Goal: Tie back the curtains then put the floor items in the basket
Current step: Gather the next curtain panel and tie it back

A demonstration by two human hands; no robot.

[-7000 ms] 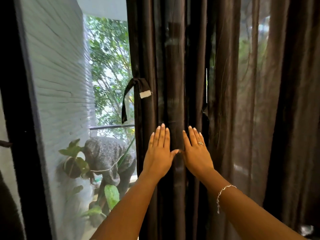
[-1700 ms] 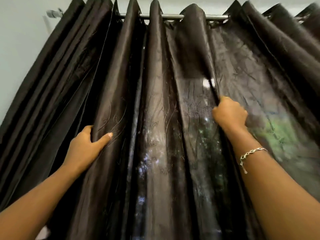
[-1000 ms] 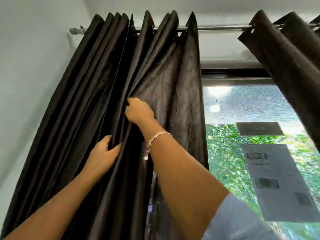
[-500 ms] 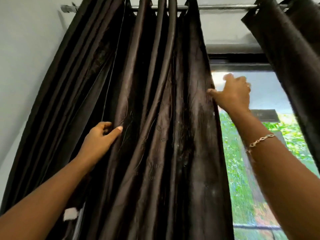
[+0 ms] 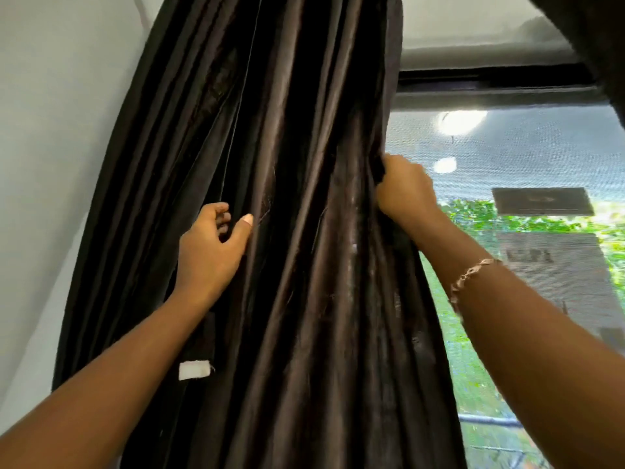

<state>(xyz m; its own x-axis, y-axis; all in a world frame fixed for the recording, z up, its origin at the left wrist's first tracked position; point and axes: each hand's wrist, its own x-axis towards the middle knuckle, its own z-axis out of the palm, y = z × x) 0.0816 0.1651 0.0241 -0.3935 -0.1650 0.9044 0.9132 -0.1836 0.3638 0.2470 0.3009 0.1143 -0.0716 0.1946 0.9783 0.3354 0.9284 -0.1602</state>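
Curtain [image 5: 304,231], dark brown, hangs bunched between the wall [image 5: 50,130] and the window [image 5: 507,157]; your left hand [image 5: 209,252] pinches a pleat, your right hand [image 5: 404,191] clutches its window-side edge. A white tab [image 5: 194,369] hangs below your left wrist; lettering [image 5: 531,255] outside is too blurred to read

Views: one only, a wide-angle camera worn on the person's head.
Facing: forward and tilted upward, at the gathered curtain [image 5: 304,265], with the window [image 5: 524,157] to its right.
Nearness: close; the curtain filled the frame's middle.
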